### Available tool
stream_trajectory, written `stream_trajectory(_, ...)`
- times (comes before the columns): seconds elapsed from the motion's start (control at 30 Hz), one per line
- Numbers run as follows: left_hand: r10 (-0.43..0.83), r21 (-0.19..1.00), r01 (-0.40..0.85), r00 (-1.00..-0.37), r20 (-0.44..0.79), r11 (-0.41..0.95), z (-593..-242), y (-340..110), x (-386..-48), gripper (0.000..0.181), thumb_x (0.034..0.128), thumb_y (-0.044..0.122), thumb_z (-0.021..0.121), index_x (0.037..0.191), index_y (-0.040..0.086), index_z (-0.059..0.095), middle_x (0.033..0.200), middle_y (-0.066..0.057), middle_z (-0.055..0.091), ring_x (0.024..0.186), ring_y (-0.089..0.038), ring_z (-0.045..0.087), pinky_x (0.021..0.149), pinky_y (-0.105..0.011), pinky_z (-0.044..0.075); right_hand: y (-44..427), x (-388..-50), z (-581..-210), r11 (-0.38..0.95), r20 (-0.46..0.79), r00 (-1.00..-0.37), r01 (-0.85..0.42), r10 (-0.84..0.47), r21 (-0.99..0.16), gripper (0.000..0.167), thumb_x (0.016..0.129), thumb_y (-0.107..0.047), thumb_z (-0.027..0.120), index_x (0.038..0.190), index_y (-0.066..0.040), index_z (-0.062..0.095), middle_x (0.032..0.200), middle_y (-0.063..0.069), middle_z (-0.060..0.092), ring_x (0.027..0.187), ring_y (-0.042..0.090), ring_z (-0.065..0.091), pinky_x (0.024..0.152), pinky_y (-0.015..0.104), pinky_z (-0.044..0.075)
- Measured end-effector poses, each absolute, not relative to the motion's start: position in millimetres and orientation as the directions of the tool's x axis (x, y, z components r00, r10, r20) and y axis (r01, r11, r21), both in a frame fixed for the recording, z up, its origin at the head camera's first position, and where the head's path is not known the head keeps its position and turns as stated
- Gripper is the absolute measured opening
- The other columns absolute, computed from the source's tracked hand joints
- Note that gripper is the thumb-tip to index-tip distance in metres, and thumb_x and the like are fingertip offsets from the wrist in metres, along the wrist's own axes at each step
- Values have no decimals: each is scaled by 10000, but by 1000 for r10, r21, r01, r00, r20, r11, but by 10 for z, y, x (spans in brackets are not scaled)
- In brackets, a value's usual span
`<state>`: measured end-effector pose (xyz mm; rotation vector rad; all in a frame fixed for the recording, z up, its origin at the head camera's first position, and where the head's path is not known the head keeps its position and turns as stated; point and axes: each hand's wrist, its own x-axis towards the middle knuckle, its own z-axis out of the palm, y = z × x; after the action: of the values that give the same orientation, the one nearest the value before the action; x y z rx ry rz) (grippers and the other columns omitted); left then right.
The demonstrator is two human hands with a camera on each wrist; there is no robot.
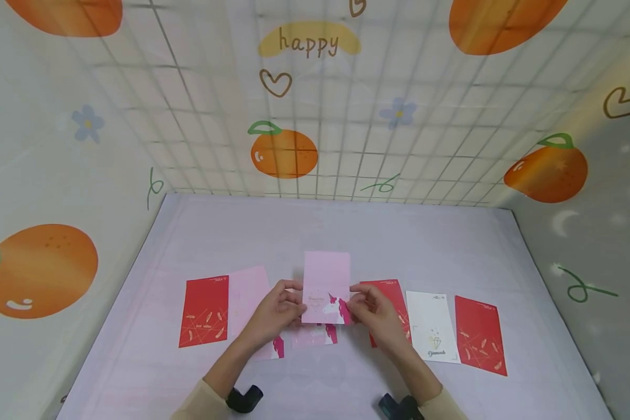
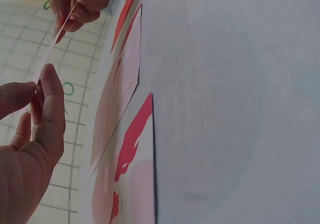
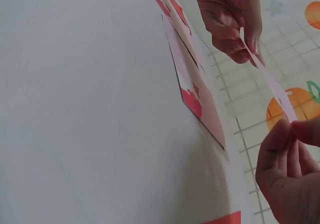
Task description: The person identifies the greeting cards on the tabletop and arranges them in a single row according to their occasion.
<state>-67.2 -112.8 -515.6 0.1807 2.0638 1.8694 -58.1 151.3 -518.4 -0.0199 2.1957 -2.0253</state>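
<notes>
Fingers (image 2: 53, 104) of the left hand (image 1: 277, 312) and right hand (image 1: 376, 310), closed to a pinch, hold the pink card (image 1: 325, 277) by its lower side edges, above the counter (image 1: 231, 227), lower middle of the head view.

A pale pink card (image 1: 326, 280) bears a white unicorn with a deep-pink mane at lower right and small faint lettering at lower left. Raised off the worktop (image 1: 325, 388), it is pinched near its lower side edges by the left hand (image 1: 277, 312) and right hand (image 1: 376, 315).
</notes>
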Motion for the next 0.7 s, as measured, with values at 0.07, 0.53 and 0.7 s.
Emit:
stream_trajectory(0.07,306,981,-127,-938,-166,145,-5150,-1150,-688,461,939,231,716,1332,164,484,1093,-85,633,966,-227,697,793,-373,587,1478,-607,-5185,84,-82,-990,73,-116,-994,412,882,-186,778,1258,-142,616,1027,100,667,847,282,702,763,373,594)
stream_trajectory(0.53,160,963,-86,-979,-130,254,-5100,-1432,-848,425,926,101,717,1303,138,524,1006,-50,657,874,-201,683,755,-314,586,1096,-852,-5201,37,10,-988,-16,-155,-999,356,914,-145,739,1248,-121,620,1027,114,663,830,289,705,793,362,587)
stream_trajectory(0.7,118,953,-87,-985,-126,291,-5065,-1587,-916,414,934,117,710,1300,141,519,1020,-66,643,881,-207,684,767,-299,577,924,-974,-5169,46,-10,-981,2,-192,-999,350,928,-149,722,1259,-126,610,1027,115,651,814,280,689,790,341,586)
